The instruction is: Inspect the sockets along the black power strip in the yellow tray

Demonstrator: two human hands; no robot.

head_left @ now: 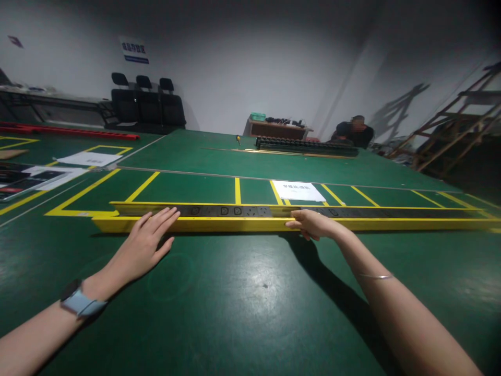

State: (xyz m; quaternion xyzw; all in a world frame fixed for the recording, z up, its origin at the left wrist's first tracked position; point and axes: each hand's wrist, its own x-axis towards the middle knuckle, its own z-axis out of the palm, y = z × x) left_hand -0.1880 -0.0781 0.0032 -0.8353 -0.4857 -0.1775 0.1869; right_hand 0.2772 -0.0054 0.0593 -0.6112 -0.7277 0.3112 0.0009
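A long yellow channel [235,225] lies across the green table, with black power socket modules [242,211] set in a row inside it. My left hand [151,237] rests with outstretched fingers on the channel near its left end, fingertips over the first black module. Around the channel's front wall, near the middle, the fingers of my right hand [309,223] are curled. Just left of that hand a short gap shows between the modules, and another black socket section [371,213] runs on to the right.
Behind the channel, yellow tape lines [238,191] mark the table, and a white printed sheet [299,191] lies among them. Farther back are a black slotted strip [305,146] and thin rods. Papers [88,159] and a red bar [78,132] lie left. A person [354,131] is at the far right.
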